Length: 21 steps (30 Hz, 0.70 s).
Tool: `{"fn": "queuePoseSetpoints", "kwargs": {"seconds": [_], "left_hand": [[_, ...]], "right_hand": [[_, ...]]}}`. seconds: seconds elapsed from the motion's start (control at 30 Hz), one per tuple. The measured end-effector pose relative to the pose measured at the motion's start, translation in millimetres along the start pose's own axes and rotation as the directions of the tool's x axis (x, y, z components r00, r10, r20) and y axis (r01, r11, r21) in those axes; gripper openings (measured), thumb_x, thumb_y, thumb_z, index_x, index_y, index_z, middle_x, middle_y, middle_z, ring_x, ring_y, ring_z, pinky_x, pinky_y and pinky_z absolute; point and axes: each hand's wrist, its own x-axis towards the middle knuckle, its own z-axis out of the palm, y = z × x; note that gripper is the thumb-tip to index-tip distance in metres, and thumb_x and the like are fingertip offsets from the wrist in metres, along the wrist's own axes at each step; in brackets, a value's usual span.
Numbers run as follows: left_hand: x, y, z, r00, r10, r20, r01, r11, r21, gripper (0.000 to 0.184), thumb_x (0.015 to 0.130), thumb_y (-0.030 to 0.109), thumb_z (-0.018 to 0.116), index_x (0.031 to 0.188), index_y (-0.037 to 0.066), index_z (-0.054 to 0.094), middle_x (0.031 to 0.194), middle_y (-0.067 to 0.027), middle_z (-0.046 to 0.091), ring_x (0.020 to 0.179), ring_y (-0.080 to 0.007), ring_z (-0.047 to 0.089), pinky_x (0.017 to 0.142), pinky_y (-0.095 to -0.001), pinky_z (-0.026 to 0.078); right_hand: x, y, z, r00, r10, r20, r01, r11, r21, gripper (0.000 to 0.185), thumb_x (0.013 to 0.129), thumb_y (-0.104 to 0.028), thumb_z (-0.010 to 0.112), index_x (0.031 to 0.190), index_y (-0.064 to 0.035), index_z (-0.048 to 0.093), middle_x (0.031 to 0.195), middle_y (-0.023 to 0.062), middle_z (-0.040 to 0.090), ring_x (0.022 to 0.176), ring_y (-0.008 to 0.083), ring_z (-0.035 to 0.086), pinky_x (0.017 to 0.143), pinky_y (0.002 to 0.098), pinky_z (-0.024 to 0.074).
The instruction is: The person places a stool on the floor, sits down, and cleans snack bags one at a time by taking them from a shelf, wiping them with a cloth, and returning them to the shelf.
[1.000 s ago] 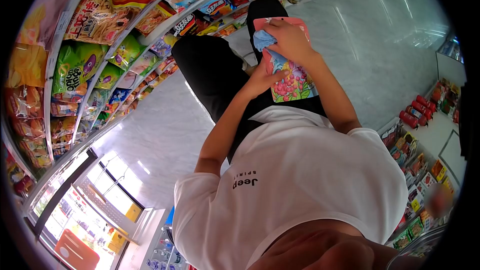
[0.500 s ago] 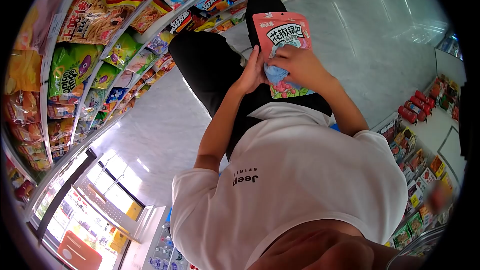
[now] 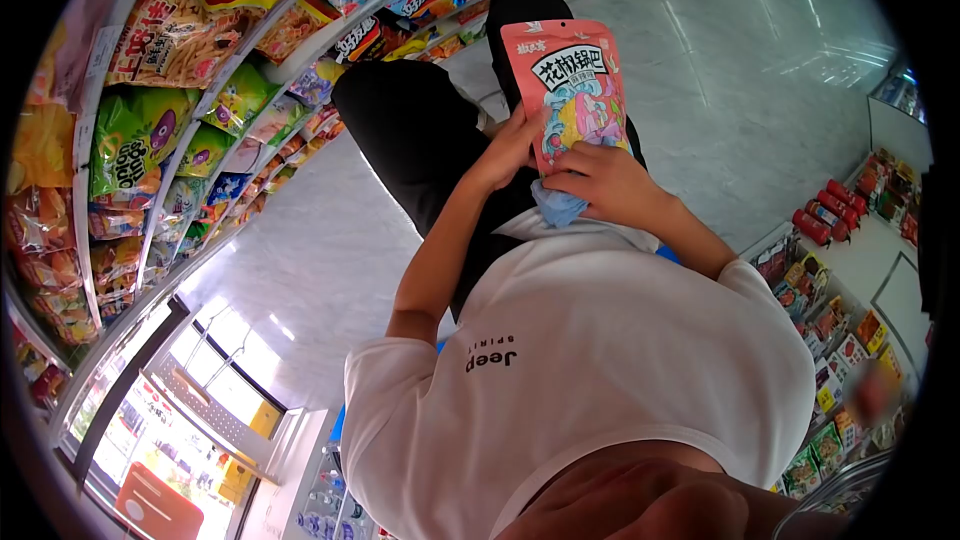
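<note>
A pink snack pouch (image 3: pixel 570 65) with a black-and-white label lies upright over my lap, its printed front facing up. My left hand (image 3: pixel 512 150) grips its left edge, with part of the fingers hidden at the pouch. A crumpled light blue cloth (image 3: pixel 558 206) is bunched in my right hand (image 3: pixel 605 180), whose fingers are curled over it at the pouch's bottom edge. Below both hands is my white shirt (image 3: pixel 600 340); my dark trousers (image 3: pixel 400 130) show beside and beneath the pouch.
Shelves of bagged snacks (image 3: pixel 140 140) curve along the left and top. Grey floor (image 3: pixel 740 70) stretches to the right of my legs. Red cylinders (image 3: pixel 812 227) and a rack of small packets (image 3: pixel 830 370) stand at the right. An orange chair back (image 3: pixel 155 505) shows at lower left.
The pouch first showed its colourful lower part under my hands; now its labelled front shows. My right hand with the cloth has moved down the pouch to its bottom edge.
</note>
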Motion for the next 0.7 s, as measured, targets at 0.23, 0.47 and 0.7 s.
{"fn": "queuePoseSetpoints", "kwargs": {"seconds": [0.23, 0.47, 0.7], "left_hand": [[7.1, -15.4, -6.9, 0.987, 0.161, 0.021, -0.162, 0.976, 0.147, 0.051, 0.106, 0.029, 0.058, 0.148, 0.010, 0.038, 0.132, -0.0063, 0.058, 0.113, -0.0164, 0.063, 0.084, -0.0364, 0.059], [0.2, -4.4, 1.7, 0.995, 0.104, -0.003, -0.103, 0.983, 0.153, 0.052, 0.105, 0.035, 0.058, 0.147, 0.011, 0.039, 0.129, -0.0044, 0.059, 0.111, -0.0136, 0.063, 0.082, -0.0347, 0.059], [1.2, -5.8, -1.4, 0.998, 0.052, -0.043, -0.045, 0.987, 0.153, 0.055, 0.104, 0.037, 0.059, 0.148, 0.012, 0.038, 0.129, -0.0049, 0.059, 0.110, -0.0128, 0.062, 0.079, -0.0329, 0.058]], "right_hand": [[-6.7, 36.1, 2.5, 0.909, 0.306, -0.284, -0.319, 0.948, 0.002, 0.047, 0.066, -0.017, 0.081, 0.111, -0.0149, 0.069, 0.101, 0.0046, 0.063, 0.094, 0.0284, 0.066, 0.074, 0.0408, 0.0566], [13.4, 75.0, 0.7, 0.785, 0.417, -0.457, -0.451, 0.892, 0.038, 0.044, 0.076, -0.021, 0.080, 0.116, -0.0107, 0.067, 0.104, 0.0102, 0.065, 0.094, 0.0353, 0.066, 0.075, 0.0426, 0.0544], [48.1, 136.1, 18.8, 0.683, 0.455, -0.571, -0.521, 0.852, 0.055, 0.038, 0.083, -0.028, 0.076, 0.111, -0.0068, 0.064, 0.097, 0.0123, 0.064, 0.091, 0.0376, 0.065, 0.073, 0.0454, 0.0522]]}}
